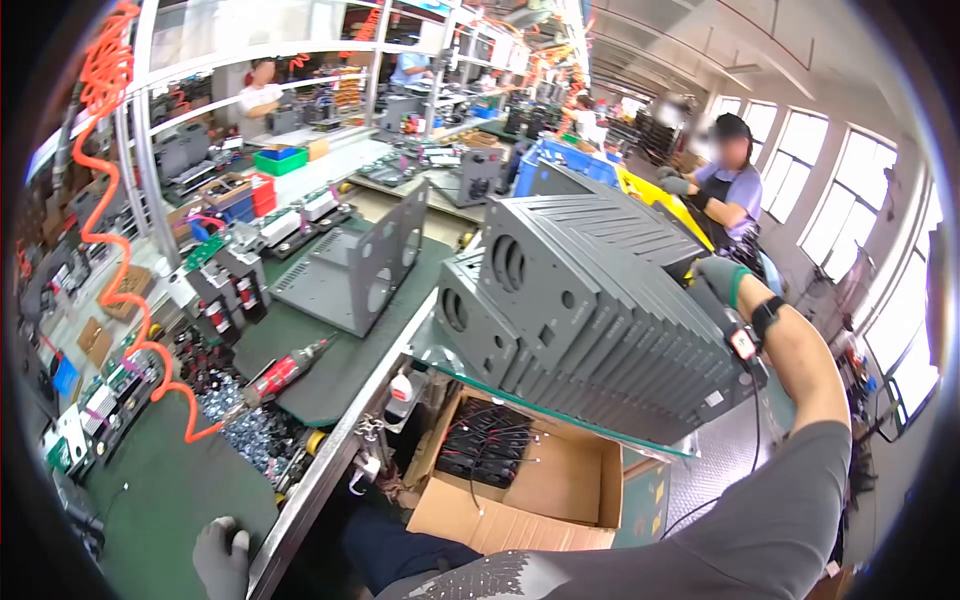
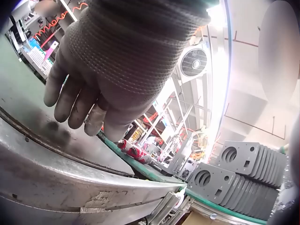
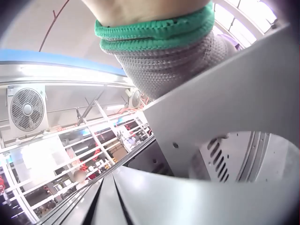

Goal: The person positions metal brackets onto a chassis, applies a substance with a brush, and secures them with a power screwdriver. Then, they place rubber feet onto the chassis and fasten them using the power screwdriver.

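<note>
Many grey brackets stand nested on a green-edged support, presumably to save space. We extend the right hand to their far end; its fingers are hidden, so we cannot tell its grip. Our left hand hangs relaxed, empty, above the worktop.

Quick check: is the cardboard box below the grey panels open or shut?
Open: in the head view, the cardboard box has a flap folded outward, and black cabled parts show inside.
</note>
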The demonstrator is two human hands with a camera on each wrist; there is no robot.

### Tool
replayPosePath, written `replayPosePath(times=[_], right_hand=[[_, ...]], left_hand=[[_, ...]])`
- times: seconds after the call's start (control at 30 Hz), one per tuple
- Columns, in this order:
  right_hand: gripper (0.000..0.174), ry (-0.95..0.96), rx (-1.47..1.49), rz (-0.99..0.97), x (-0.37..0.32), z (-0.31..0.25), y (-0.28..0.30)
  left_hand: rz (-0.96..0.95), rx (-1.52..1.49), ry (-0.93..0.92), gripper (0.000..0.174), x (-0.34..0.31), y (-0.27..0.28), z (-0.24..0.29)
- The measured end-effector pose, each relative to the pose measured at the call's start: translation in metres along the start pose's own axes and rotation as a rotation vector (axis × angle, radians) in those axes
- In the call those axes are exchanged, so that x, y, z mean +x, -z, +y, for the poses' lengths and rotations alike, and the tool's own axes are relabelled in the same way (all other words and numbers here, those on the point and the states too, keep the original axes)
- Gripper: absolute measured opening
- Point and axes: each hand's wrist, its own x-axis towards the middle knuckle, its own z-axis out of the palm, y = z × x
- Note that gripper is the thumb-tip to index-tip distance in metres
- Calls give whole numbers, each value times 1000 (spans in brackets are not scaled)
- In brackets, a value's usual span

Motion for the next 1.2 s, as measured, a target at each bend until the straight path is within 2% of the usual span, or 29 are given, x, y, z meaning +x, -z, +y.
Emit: replayPosePath(times=[0.03, 0.07, 0.13, 0.2, 0.27, 0.3, 0.37, 0.4, 0.43, 0.47, 0.5, 0.53, 0.57, 0.6, 0.63, 0.67, 0.7, 0.73, 0.77, 0.8, 0.87, 0.9, 0.97, 1.0, 1.03, 1.07, 1.1, 1.17, 1.2], right_hand=[[9, -452, 379, 253, -36, -74, -14], [8, -435, 407, 299, -42, -81, -6], [11, -408, 513, 310, -27, -25, 26], [14, -412, 512, 468, -61, -70, 27], [12, -329, 432, 513, -66, -57, 58], [14, -264, 506, 591, -75, -69, 64], [21, -213, 377, 736, -75, -76, 100], [28, -127, 455, 820, -76, -87, 107], [30, 51, 312, 663, -91, -109, 125], [32, 411, 106, 800, -100, -125, 126], [35, 422, 146, 767, -113, -148, 132], [47, 382, 200, 572, -162, -249, 89], [54, 553, 276, 755, -182, -306, 40], [56, 540, 148, 896, -197, -348, 19], [53, 629, 86, 801, -208, -381, 0], [49, 857, -313, 892, -203, -400, 0], [45, 933, -16, 640, -225, -462, -51], [45, 1013, 211, 548, -244, -497, -101], [48, 1242, 164, 553, -224, -507, -123], [43, 1380, -326, 619, -243, -535, -143], [29, 1790, -495, 581, -243, -591, -196], [31, 1945, -527, 503, -248, -608, -220], [27, 2130, -583, 414, -264, -632, -269], [25, 2210, -513, 385, -264, -639, -295], [25, 2241, -529, 224, -266, -647, -312], [25, 2260, -547, 60, -268, -653, -327], [25, 2291, -519, 48, -269, -656, -340], [26, 2222, -643, -141, -268, -659, -359], [26, 2245, -622, -149, -267, -659, -365]], left_hand=[[56, 17, -64, 21, 0, 0, 2], [66, 26, -51, 21, 0, -1, 0], [20, 44, -61, 21, 2, 0, -6], [23, 33, -44, 19, 4, 11, -1], [-73, 11, 15, 25, 4, 19, -5], [-44, 45, -24, 25, 4, 25, -1], [-65, -12, 7, 26, 4, 35, 0], [-91, -74, 24, 26, 3, 42, 0], [-83, -61, 48, 26, 3, 50, 7], [-122, -235, 78, 27, 4, 58, 16], [-156, -410, 107, 27, 5, 65, 18], [-153, -481, 56, 30, 6, 64, 10], [-149, -548, 5, 32, 8, 62, 0], [-194, -745, 42, 37, 11, 61, -6], [-228, -942, 81, 42, 12, 64, -10], [-237, -1050, 107, 49, 11, 73, -12], [-238, -1162, 127, 56, 10, 82, -13], [-194, -1152, 154, 56, 11, 89, -14], [-133, -1359, 238, 61, 13, 97, -17], [-61, -1569, 308, 66, 8, 103, -21], [40, -1654, 273, 68, -13, 113, -34], [91, -1750, 226, 70, -24, 118, -38], [236, -1659, 153, 69, -61, 117, -43], [311, -1563, 86, 69, -79, 117, -48], [461, -1579, 218, 69, -91, 113, -60], [494, -1582, 322, 68, -98, 133, -45], [518, -1591, 394, 66, -112, 137, -53], [548, -1562, 496, 65, -147, 142, -87], [551, -1525, 528, 65, -167, 141, -108]])
